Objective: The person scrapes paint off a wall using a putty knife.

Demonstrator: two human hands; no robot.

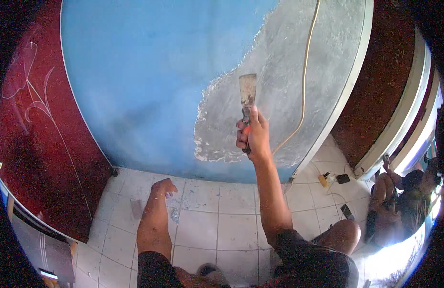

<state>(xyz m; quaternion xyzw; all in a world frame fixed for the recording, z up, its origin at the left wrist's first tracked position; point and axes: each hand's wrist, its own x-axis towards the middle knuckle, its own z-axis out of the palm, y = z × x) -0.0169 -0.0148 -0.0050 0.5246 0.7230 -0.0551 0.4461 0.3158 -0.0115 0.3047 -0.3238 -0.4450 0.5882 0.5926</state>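
My right hand (254,132) is closed round the handle of a scraper (248,86), a flat-bladed putty knife with a worn, stained blade. Its blade points up in front of the wall's grey bare patch (279,81); whether it touches cannot be told. Blue paint (150,72) covers the rest of that wall, with a ragged whitish edge where it meets the grey. Low on the left, my left hand (164,186) hangs over the floor, fingers loosely bent and slightly apart, with nothing visible in them.
A pale cable (306,62) runs down the grey patch. Paint flakes (175,213) lie on the white tiled floor (198,230). At right are a phone (347,211), a yellowish power socket (323,180), a black box (343,178) and a seated person (399,201). A dark red wall (49,144) stands left.
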